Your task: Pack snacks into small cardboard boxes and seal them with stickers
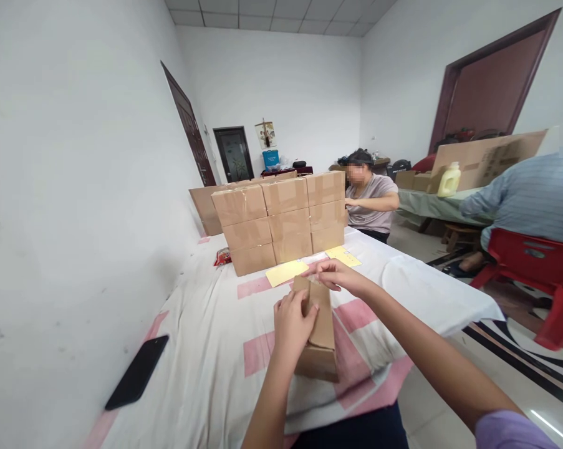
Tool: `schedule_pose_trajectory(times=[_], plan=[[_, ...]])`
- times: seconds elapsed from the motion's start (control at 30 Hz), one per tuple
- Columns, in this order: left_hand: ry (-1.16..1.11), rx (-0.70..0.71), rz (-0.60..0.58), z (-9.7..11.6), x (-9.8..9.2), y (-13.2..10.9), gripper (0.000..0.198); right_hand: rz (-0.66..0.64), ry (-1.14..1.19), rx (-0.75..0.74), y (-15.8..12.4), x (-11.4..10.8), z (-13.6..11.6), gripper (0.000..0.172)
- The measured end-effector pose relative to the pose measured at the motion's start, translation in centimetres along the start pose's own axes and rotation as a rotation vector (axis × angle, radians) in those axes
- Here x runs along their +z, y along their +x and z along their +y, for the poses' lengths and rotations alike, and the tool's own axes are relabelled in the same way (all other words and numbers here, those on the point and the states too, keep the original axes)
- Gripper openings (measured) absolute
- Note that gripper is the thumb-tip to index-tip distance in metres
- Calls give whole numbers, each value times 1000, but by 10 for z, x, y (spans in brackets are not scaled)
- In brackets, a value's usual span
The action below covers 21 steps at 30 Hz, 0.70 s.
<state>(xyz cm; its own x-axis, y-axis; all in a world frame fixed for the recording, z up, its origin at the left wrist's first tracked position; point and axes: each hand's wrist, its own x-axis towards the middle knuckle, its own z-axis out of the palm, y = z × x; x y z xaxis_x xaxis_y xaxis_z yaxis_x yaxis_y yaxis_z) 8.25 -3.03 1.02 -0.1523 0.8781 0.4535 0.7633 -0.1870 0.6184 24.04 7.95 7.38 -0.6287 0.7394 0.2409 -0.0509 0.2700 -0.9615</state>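
A small cardboard box (322, 324) lies lengthwise in front of me on the cloth-covered table, its top flaps folded nearly together. My left hand (294, 321) grips its left side, with the thumb on the top near the flap seam. At the box's far end is my right hand (341, 276), its fingers curled in a pinch. Whatever those fingers hold is too small to make out. Just past the box lies a yellow paper sheet (285, 273), and a second yellow sheet (349, 256) is right of it.
Stacked cardboard boxes (288, 218) form a wall across the table, with a red packet (222, 256) at their left. A black phone (138, 372) lies by the wall. One person (372, 196) sits beyond the stack; another sits right, on a red chair (534, 268), near a yellow bottle (449, 181).
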Motion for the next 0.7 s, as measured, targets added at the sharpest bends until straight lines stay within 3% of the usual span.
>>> schedule_pose_trajectory(times=[0.13, 0.3, 0.57, 0.7], plan=[[-176, -24, 25, -4, 0, 1, 35, -162, -41, -46, -5, 2, -2, 25], [-474, -73, 24, -12, -2, 6, 28, -258, -84, -100, -8, 8, 5, 18], [-688, -148, 3, -19, -3, 10, 30, -311, -143, -193, -9, 19, 18, 17], [-671, -167, 47, -21, 0, 9, 28, -248, -206, -167, -5, 24, 26, 23]])
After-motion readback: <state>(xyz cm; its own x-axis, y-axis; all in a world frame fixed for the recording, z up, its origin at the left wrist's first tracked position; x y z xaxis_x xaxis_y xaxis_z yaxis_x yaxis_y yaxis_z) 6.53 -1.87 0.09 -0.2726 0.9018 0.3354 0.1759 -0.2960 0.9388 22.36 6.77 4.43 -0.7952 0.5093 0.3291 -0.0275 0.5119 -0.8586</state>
